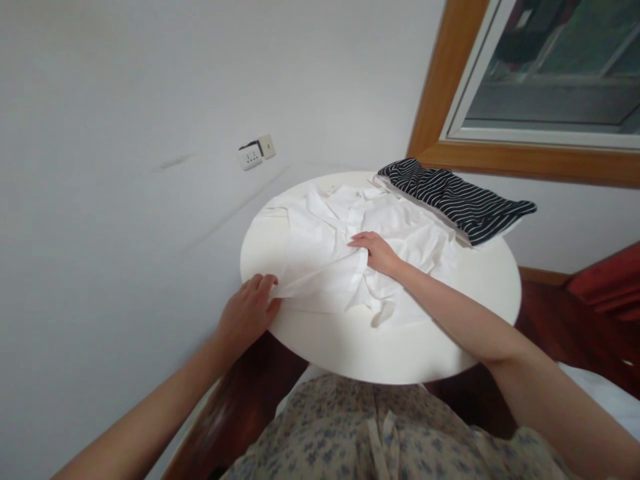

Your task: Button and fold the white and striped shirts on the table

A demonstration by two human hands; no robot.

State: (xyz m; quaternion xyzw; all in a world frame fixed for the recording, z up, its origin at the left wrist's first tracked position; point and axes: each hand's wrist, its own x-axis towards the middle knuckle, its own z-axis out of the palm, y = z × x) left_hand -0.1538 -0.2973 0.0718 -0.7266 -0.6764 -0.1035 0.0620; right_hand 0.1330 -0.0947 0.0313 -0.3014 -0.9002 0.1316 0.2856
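A white shirt [320, 260] lies loosely spread and creased on a round white table [350, 353]. At the table's left edge, my left hand [255, 303] pinches a corner of the shirt between thumb and fingers, pulling that cloth fairly taut. My right hand [377, 252] is over the middle of the shirt, its fingers closed on a fold of the cloth; the thumb is mostly hidden. Rumpled fabric spreads to the right, beneath and beyond my right forearm.
A folded black-and-white striped garment [450, 200] rests at the table's back right edge, partly overhanging it. A wall socket [250, 157] is on the white wall [125, 167] behind. A wood-framed window [525, 163] stands at upper right, red cloth [610, 283] below it.
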